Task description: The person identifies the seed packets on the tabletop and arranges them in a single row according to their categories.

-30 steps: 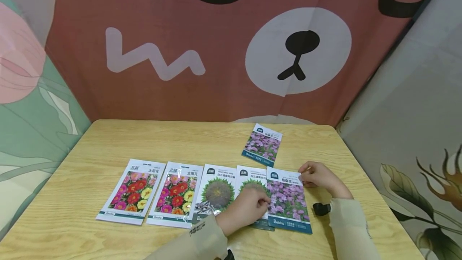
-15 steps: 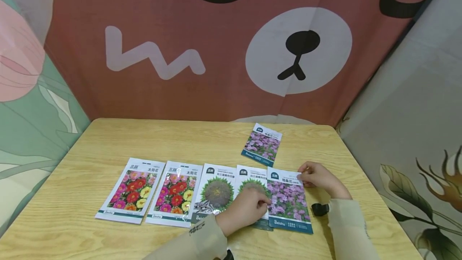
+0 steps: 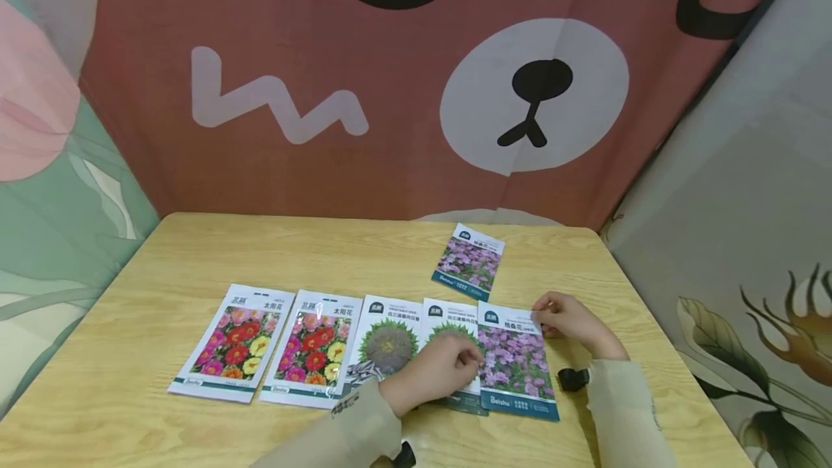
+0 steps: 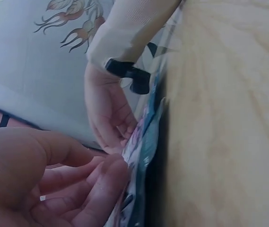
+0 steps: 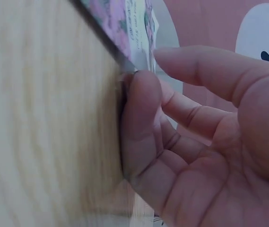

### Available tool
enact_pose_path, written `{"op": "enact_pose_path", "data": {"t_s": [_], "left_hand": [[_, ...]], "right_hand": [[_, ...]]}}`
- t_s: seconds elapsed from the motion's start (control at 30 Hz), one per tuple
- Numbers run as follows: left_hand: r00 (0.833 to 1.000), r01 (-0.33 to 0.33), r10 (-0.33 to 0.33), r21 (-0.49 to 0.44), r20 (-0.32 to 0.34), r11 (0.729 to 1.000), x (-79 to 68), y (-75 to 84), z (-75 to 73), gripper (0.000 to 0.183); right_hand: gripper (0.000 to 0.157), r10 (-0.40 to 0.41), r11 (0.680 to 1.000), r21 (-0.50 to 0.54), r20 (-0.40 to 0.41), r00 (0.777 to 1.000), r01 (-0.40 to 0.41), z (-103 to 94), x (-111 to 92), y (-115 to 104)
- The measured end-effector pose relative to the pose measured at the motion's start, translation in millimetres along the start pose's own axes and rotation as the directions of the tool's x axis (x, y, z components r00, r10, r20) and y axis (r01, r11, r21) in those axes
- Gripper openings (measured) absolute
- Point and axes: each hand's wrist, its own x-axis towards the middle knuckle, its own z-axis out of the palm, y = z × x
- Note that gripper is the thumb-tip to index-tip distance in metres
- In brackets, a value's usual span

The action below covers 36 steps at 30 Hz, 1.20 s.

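Note:
In the head view a seed packet with purple flowers [image 3: 513,356] lies at the right end of a row. My right hand [image 3: 575,323] is at its upper right corner; in the right wrist view the thumb and index finger [image 5: 143,94] pinch that corner. My left hand [image 3: 438,370] rests over a sunflower seed packet [image 3: 451,311], hiding much of it, with its fingertips by the purple packet's left edge. The left wrist view shows the left fingers [image 4: 108,182] loosely bent against the packets, thumb apart. A second sunflower packet [image 3: 390,341] lies partly under the left wrist.
Two seed packets with red and yellow flowers, the left one [image 3: 230,341] and its neighbour [image 3: 315,345], lie flat to the left. Another purple-flower packet [image 3: 469,262] lies tilted behind the row. A printed cloth [image 3: 292,172] hangs behind the wooden table [image 3: 130,338].

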Motion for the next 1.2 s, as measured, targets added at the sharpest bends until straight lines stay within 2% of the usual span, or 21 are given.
{"op": "enact_pose_path", "data": {"t_s": [0.13,0.3,0.37,0.43,0.47,0.5,0.6,0.67,0.7,0.8,0.83,0.9,0.97,1.03,1.1,1.13,1.2], "left_hand": [[0.999,0.043,-0.045,-0.081,-0.028,0.996,0.8,1.5,-9.7,0.019],[0.992,0.05,-0.066,-0.144,-0.111,0.988,1.7,6.9,-22.8,0.028],[0.986,0.059,-0.086,-0.183,-0.146,0.981,3.0,10.1,-27.9,0.033],[0.976,0.077,-0.127,-0.265,-0.177,0.961,6.0,12.6,-32.4,0.037],[0.97,0.087,-0.152,-0.314,-0.188,0.945,8.3,12.7,-34.5,0.039],[0.964,0.1,-0.185,-0.384,-0.19,0.918,11.0,12.1,-36.4,0.041],[0.939,0.124,-0.287,-0.59,-0.19,0.798,19.3,7.2,-43.6,0.045],[0.918,0.129,-0.342,-0.662,-0.201,0.738,24.5,0.5,-49.4,0.047],[0.909,0.128,-0.359,-0.678,-0.211,0.724,26.5,-2.7,-52.8,0.048],[0.884,0.148,-0.407,-0.688,-0.229,0.711,31.7,-11.7,-62.9,0.054],[0.877,0.16,-0.427,-0.701,-0.223,0.695,33.2,-14.2,-66.0,0.057],[0.868,0.174,-0.459,-0.749,-0.19,0.64,36.0,-18.0,-71.0,0.064],[0.86,0.177,-0.486,-0.801,-0.157,0.572,38.6,-22.0,-73.9,0.067],[0.856,0.172,-0.499,-0.835,-0.136,0.523,40.7,-25.5,-75.1,0.069],[0.855,0.166,-0.502,-0.848,-0.13,0.503,41.9,-28.4,-74.5,0.071],[0.857,0.162,-0.499,-0.85,-0.131,0.501,42.7,-29.6,-73.8,0.071],[0.861,0.162,-0.491,-0.842,-0.134,0.514,44.0,-30.6,-72.6,0.072]], "right_hand": [[0.021,-0.011,1.0,0.01,0.0,1.0,0.011,0.9,1.2,-0.9],[0.02,-0.015,1.0,0.009,-0.008,1.0,0.015,-0.7,4.4,1.8],[0.02,-0.016,1.0,0.004,0.012,1.0,0.016,-5.1,4.6,3.0],[0.022,-0.008,1.0,0.018,0.058,0.998,0.007,-12.0,4.8,3.7],[0.022,0.001,1.0,0.026,0.087,0.996,-0.003,-15.8,5.1,3.8],[0.022,0.011,1.0,0.028,0.116,0.993,-0.014,-19.8,5.7,3.0],[0.023,0.047,0.998,0.039,0.185,0.982,-0.055,-29.7,9.7,-0.2],[0.024,0.057,0.997,0.033,0.21,0.976,-0.065,-34.3,15.0,-2.2],[0.026,0.056,0.998,0.029,0.211,0.976,-0.064,-35.9,18.4,-3.3],[0.037,0.051,0.998,0.038,0.177,0.983,-0.059,-38.6,30.8,-7.0],[0.043,0.051,0.997,0.05,0.161,0.986,-0.06,-38.6,34.9,-8.8],[0.053,0.062,0.995,0.074,0.123,0.99,-0.072,-37.3,42.7,-12.8],[0.062,0.075,0.988,0.13,0.103,0.992,-0.088,-34.5,49.5,-17.9],[0.068,0.099,0.973,0.201,0.094,0.991,-0.116,-29.5,55.1,-24.8],[0.072,0.108,0.957,0.26,0.099,0.989,-0.131,-23.9,59.6,-32.2],[0.073,0.114,0.945,0.295,0.1,0.988,-0.139,-20.9,61.5,-36.4],[0.074,0.123,0.937,0.316,0.098,0.988,-0.148,-15.5,64.5,-44.4]]}}
